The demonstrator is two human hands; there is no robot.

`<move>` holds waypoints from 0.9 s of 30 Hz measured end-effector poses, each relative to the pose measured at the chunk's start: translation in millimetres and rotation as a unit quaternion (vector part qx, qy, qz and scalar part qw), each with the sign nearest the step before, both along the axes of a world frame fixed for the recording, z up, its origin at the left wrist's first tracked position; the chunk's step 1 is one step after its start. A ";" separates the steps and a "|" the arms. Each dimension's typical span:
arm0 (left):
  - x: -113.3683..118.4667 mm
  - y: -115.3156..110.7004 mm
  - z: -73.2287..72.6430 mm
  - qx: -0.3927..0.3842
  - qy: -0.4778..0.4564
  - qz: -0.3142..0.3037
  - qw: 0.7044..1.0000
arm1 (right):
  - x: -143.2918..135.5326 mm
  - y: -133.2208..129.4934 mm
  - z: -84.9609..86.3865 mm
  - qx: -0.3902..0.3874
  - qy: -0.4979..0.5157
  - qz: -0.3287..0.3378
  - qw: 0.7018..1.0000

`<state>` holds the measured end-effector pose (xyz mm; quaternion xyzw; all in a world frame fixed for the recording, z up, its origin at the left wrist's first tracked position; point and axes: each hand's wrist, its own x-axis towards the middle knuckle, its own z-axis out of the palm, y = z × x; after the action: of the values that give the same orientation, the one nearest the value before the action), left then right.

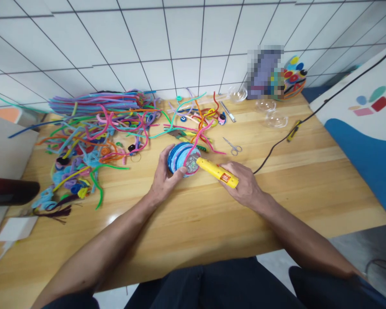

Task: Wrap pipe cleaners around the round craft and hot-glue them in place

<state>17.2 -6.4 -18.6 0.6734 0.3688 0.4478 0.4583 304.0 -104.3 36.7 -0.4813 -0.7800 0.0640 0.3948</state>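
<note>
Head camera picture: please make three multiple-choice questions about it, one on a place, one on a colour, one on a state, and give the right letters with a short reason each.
1. Where do the scissors lie?
A. on the wooden table, beyond the hands
B. in the left hand
C. on the floor

2. What colour is the glue gun?
A. green
B. yellow
C. white

3. What is the state of the wrapped ball?
A. lying free among the pipe cleaners
B. gripped by the left hand, gun tip against it
C. inside a clear bowl

Answers: 1 A, they rest on bare wood; 2 B, its body in the right hand is yellow; 3 B, fingers curl around it.
</note>
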 end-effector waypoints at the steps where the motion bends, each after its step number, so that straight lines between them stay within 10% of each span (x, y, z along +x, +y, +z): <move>1: 0.0 0.0 -0.2 0.001 0.000 0.001 1.000 | -0.2 0.2 -0.2 0.000 -0.001 -0.004 1.000; 27: -1.3 1.3 -0.9 0.030 0.025 -0.004 0.999 | -3.9 2.5 -3.3 0.001 -0.005 -0.010 1.000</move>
<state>15.9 -5.1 -19.5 0.6992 0.3638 0.4395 0.4307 300.1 -101.8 33.4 -0.4891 -0.7771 0.0566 0.3920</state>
